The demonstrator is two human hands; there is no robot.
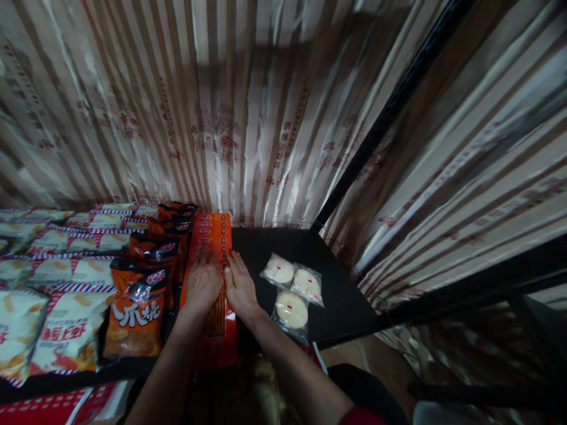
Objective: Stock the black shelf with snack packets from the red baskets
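A row of overlapping red-orange snack packets [212,224] lies on the black shelf, the front one with a window showing brown sticks. My left hand [204,282] rests on top of these packets, fingers stretched forward. Along their right edge lies my right hand [241,286], flat with the fingers extended and the thumb pointing toward the left hand. Neither hand grips anything. My hands and forearms cover part of the packets. Just left of them stands a line of orange-and-black snack bags [137,313].
White snack bags [68,330] with striped edges fill the left of the shelf [341,295]. Three clear-wrapped round pale cakes [291,310] lie to the right. Striped curtains [248,118] hang behind, with a black frame post [390,106]. A red basket [44,407] is below.
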